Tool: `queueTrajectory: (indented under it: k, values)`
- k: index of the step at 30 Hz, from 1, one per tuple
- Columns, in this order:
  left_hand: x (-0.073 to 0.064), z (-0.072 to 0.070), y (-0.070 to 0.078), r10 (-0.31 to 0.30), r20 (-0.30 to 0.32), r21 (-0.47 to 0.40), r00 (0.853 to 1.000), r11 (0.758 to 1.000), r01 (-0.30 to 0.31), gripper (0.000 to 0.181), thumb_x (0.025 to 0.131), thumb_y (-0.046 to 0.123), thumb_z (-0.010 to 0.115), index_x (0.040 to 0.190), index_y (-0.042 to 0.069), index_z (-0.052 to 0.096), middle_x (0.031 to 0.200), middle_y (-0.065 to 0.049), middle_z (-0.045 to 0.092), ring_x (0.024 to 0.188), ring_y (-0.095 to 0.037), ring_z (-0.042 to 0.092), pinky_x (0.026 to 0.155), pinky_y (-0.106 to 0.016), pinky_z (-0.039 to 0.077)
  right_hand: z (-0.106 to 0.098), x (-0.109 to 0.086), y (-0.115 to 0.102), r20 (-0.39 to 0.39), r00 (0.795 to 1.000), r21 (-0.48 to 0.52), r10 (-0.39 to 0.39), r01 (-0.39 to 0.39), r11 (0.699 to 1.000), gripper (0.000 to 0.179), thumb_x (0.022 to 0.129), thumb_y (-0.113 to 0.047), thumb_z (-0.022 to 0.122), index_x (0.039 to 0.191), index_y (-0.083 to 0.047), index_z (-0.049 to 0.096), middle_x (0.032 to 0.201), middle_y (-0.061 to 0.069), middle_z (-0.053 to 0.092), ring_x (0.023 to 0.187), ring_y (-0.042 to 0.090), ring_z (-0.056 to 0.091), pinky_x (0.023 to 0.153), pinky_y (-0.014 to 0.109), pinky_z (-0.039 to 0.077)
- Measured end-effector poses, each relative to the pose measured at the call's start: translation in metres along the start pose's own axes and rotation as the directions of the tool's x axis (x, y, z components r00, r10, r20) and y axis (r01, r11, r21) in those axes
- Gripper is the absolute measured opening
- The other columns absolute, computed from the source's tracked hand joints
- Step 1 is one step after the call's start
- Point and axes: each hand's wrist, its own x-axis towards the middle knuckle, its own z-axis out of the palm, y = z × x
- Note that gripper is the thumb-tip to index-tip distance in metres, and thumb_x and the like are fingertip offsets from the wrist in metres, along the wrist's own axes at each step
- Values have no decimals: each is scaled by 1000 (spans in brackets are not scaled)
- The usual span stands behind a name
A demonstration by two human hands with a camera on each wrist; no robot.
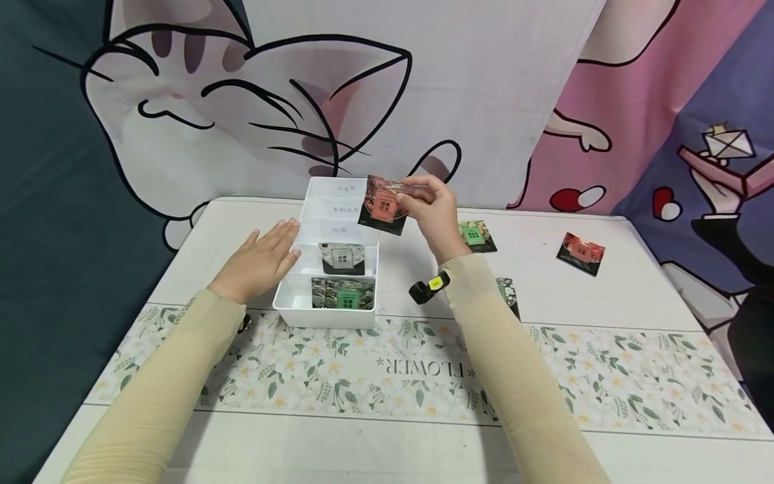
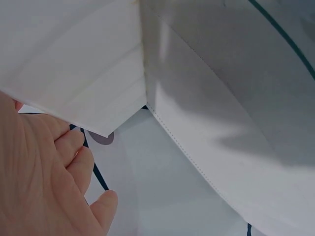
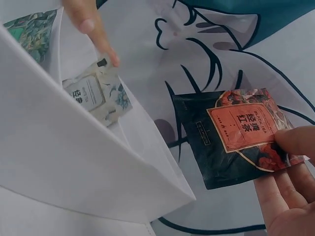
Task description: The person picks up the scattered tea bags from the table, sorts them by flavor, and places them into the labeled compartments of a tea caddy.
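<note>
Held up: red-labelled tea sachet, in the air by the right wall of the white divided box, apart from the box in the right wrist view. Pinched near one edge by the right grip, thumb on printed face, fingers behind. Likely very light and thin, with soft filling; should bend under a push but stay fairly flat when held like this. Shiny wrapper, so probably a bit slippery; contents maybe crushable if squeezed hard. Best taken by the margin, as here, thumb and fingers on opposite faces, middle left alone.

At the box's left edge, left grip, fingers straight and close together, pinching nothing; probably just steadying.

Inside box: pale sachet in second compartment from the near end, green-and-dark sachets in the nearest. Handwritten labels in the three farther compartments.

Out on the surface, right of box: loose green sachet, partly hidden sachet beside right sleeve, second red sachet farthest right. Behind, cartoon backdrop.
</note>
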Motion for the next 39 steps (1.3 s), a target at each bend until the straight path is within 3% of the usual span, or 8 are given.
queueTrajectory:
  k: [10,18,24,33,39]
  values:
    - [0,1,-1,5,7,-5,1000,1000,-5,66,111,43,21,162,3,11,169,-14,12,155,-33,11,124,-58,3,21,13,-4,47,998,-37,45,-43,998,26,93,-2,72,119,-3,67,101,10,74,87,19,70,81,33,60]
    - [0,0,0,12,3,-9,1000,1000,-12,66,111,43,21,162,3,12,169,-14,12,155,-34,11,124,-58,4,38,21,0,92,988,-30,123,-121,992,22,92,1,72,112,-6,69,98,10,73,83,19,70,79,33,61]
    - [1,1,0,8,3,3,1000,1000,-8,66,111,44,21,162,3,11,169,-14,12,155,-33,11,124,-58,4,48,21,4,130,978,-110,160,-147,983,18,92,-2,74,109,-9,69,97,7,72,88,19,70,78,32,59]
    - [1,1,0,6,6,-12,1000,1000,-6,66,111,45,20,162,4,11,169,-13,11,155,-33,11,124,-59,5,55,20,12,145,967,-219,210,-176,960,15,91,-3,75,103,-10,69,90,6,67,82,17,65,72,28,56]
    - [0,1,-1,6,1,-16,1000,1000,-6,66,111,44,20,162,4,11,169,-13,12,155,-33,11,124,-59,6,57,18,16,165,963,-260,214,-167,951,14,91,1,74,102,-7,69,85,7,67,77,18,66,74,33,57]
